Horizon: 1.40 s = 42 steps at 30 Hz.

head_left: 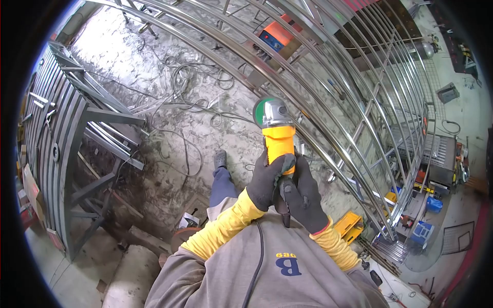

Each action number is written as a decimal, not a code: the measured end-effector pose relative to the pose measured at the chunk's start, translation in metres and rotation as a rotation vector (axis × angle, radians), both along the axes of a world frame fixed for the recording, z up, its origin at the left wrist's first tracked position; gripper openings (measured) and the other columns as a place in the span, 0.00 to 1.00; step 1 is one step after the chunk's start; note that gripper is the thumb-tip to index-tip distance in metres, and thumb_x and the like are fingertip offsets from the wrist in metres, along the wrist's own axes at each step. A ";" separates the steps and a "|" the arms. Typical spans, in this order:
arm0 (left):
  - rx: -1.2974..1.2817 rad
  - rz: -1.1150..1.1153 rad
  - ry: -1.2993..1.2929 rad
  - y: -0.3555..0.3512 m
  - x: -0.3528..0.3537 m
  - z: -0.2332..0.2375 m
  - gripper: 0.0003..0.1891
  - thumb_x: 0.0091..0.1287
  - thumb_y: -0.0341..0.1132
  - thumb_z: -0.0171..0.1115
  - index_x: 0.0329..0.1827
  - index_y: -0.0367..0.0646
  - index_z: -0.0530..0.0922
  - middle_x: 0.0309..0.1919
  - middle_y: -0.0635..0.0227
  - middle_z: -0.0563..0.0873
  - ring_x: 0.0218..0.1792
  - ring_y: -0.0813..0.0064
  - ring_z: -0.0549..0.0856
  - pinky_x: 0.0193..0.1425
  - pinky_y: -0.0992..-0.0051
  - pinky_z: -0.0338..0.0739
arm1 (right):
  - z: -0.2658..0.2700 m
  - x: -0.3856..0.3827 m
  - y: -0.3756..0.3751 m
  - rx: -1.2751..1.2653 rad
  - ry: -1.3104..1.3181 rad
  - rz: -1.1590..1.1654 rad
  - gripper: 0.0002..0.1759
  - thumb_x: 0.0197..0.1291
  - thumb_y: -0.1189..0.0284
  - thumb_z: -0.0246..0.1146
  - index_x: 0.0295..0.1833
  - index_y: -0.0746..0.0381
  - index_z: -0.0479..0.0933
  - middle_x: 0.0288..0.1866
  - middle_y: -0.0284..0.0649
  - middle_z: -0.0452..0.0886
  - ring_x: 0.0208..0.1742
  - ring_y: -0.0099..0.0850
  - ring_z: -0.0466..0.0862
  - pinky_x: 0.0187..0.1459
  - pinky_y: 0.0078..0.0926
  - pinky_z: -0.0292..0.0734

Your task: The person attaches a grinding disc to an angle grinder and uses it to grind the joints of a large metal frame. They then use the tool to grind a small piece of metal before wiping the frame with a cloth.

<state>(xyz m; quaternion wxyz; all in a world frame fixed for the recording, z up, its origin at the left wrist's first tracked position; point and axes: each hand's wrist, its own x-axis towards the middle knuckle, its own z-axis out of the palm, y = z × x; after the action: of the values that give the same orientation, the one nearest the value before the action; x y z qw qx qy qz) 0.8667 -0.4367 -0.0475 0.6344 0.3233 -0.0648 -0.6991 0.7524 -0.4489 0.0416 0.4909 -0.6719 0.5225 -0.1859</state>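
Observation:
A yellow angle grinder with a metal head and a green disc is held upright in front of my chest. My left hand, in a dark glove, wraps round the lower part of its yellow body. Lower down, my right hand, gloved too, grips the dark rear end of the grinder. The disc overlaps the nearest tube of a shiny metal railing frame in this view. A black cord runs down over my grey shirt.
A slatted metal table stands at left with tube pieces on it. Cables lie coiled across the stained floor. Beyond the railing sits an orange machine. At right are a yellow crate and a blue-and-white box.

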 end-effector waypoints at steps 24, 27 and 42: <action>0.005 -0.092 0.046 0.005 -0.012 -0.016 0.20 0.72 0.39 0.69 0.63 0.40 0.77 0.48 0.65 0.86 0.46 0.73 0.88 0.49 0.70 0.85 | -0.015 -0.030 0.002 -0.120 0.156 0.107 0.37 0.72 0.58 0.64 0.78 0.67 0.64 0.58 0.56 0.84 0.52 0.46 0.91 0.48 0.39 0.85; 0.034 -0.033 0.245 0.024 0.002 -0.012 0.23 0.70 0.39 0.70 0.63 0.38 0.77 0.50 0.60 0.87 0.47 0.68 0.89 0.48 0.67 0.87 | 0.020 -0.039 -0.011 -0.016 0.229 0.183 0.37 0.70 0.62 0.68 0.76 0.70 0.67 0.66 0.58 0.81 0.56 0.51 0.89 0.52 0.43 0.85; 0.061 0.054 0.166 0.025 0.029 -0.066 0.22 0.72 0.42 0.68 0.60 0.36 0.78 0.42 0.56 0.87 0.40 0.60 0.91 0.46 0.59 0.89 | -0.009 0.019 -0.098 -0.907 0.677 0.278 0.75 0.35 0.29 0.79 0.80 0.70 0.61 0.75 0.60 0.68 0.72 0.59 0.71 0.73 0.60 0.65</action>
<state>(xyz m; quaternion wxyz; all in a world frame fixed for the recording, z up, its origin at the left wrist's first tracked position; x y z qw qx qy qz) 0.8957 -0.4121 -0.1137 0.6460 0.2849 0.0181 -0.7080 0.7712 -0.5471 0.0324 -0.0205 -0.8993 0.4253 -0.0998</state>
